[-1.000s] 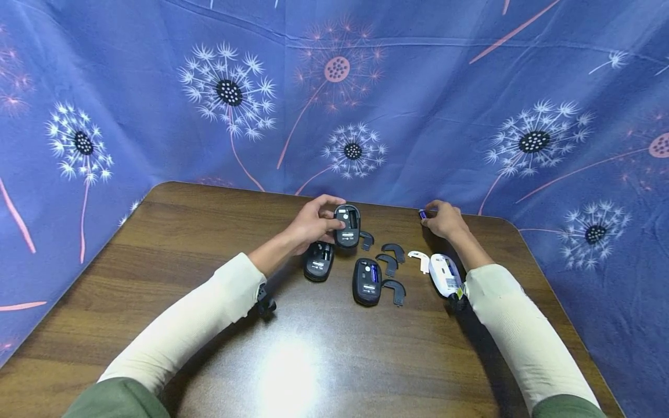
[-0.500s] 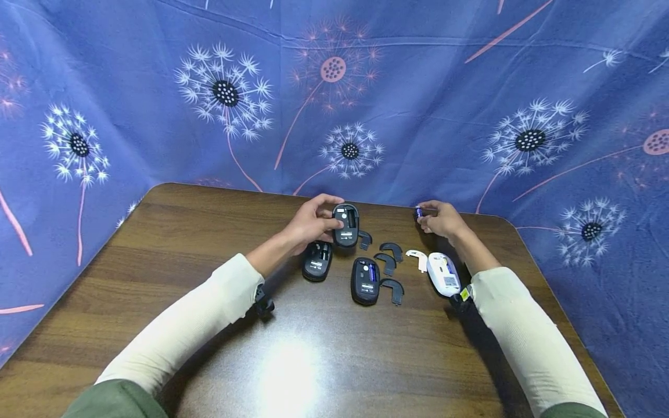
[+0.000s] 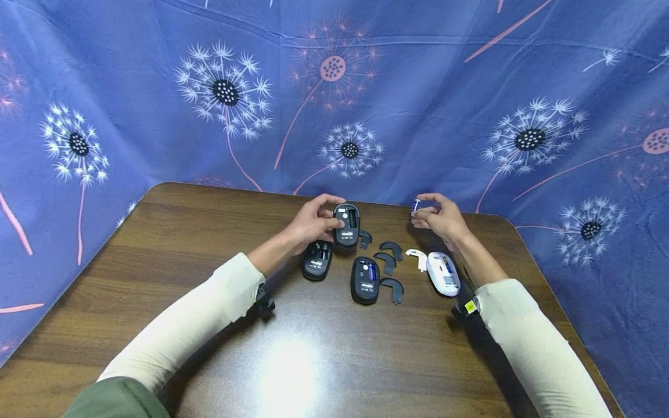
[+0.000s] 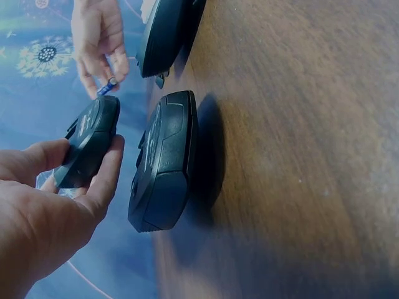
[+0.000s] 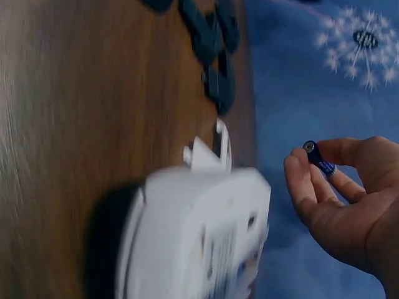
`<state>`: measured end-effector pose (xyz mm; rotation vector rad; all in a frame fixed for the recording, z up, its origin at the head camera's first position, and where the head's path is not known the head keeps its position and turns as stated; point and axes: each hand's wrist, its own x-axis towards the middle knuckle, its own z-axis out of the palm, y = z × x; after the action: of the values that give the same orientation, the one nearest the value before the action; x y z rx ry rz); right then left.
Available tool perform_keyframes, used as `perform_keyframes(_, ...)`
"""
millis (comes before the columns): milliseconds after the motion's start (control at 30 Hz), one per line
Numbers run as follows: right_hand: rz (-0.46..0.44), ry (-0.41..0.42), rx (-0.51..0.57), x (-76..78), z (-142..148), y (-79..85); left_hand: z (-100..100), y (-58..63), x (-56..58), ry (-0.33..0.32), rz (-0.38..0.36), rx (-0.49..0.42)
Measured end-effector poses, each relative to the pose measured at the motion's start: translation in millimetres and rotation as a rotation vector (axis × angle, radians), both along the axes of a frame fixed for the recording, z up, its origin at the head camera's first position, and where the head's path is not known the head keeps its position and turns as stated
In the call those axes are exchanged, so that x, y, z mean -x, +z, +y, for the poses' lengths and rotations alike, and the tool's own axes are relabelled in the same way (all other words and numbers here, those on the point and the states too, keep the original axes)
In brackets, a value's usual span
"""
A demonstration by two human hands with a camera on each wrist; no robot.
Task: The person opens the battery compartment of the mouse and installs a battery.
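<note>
My left hand (image 3: pixel 312 223) grips a black computer mouse (image 3: pixel 347 225) by its edge, its underside and uncovered battery slot facing me. Between the fingertips of my right hand (image 3: pixel 441 217) is a blue battery (image 3: pixel 415 208), lifted near the table's far edge; the right wrist view shows the same battery (image 5: pixel 320 158) pinched by thumb and fingers. A second black mouse (image 3: pixel 316 260) lies upside down below my left hand. Another black mouse (image 3: pixel 365 281), with a blue battery in its slot, lies at the centre. The white mouse (image 3: pixel 443 274) rests upside down near my right forearm.
Several black battery covers (image 3: pixel 392 289) lie between the mice, one of them beside the held mouse. A white cover (image 3: pixel 417 259) lies next to the white mouse. The wooden table (image 3: pixel 219 232) ends at a blue flowered cloth (image 3: pixel 418 116) hanging behind it.
My right hand has raised the blue battery from the far edge of the table, moving it slightly left and tilting it upright. The left hand keeps the black mouse in the same place.
</note>
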<state>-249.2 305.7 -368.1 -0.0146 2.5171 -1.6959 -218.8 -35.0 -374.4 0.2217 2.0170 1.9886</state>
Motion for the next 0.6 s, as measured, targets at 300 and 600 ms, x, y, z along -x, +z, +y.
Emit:
perform_keyframes(300,0.061,0.049,0.026,-17.6,-38.7,10.8,2.9,-0.7,0.0,-0.013,0.035,0.023)
perform_keyframes(600,0.080,0.075,0.068,-24.2,-76.6,20.7,6.0,-4.3,0.8,-0.009,0.061,0.020)
